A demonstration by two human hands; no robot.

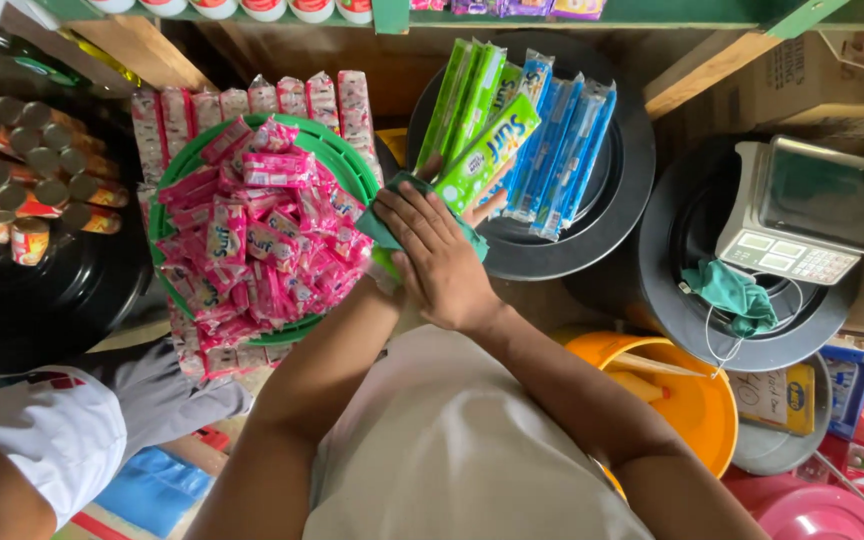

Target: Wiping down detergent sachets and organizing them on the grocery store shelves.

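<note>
My right hand (439,262) lies flat, palm down, on a dark green cloth (376,228) and presses it against a bright green flat packet (485,152). My left hand (489,206) is mostly hidden under the right one; only its fingertips show, gripping the packet's lower end. The packet tilts up to the right over a black round lid (612,215). On that lid lie more green packets (462,95) and several blue ones (564,140). Both forearms cross in front of my white shirt.
A green basket (334,150) piled with pink sachets stands left. Cans (22,170) sit far left on a black lid. A weighing scale (802,215) and teal face mask (734,293) rest right. An orange bucket (697,400) is below. Another person's white sleeve (47,430) is lower left.
</note>
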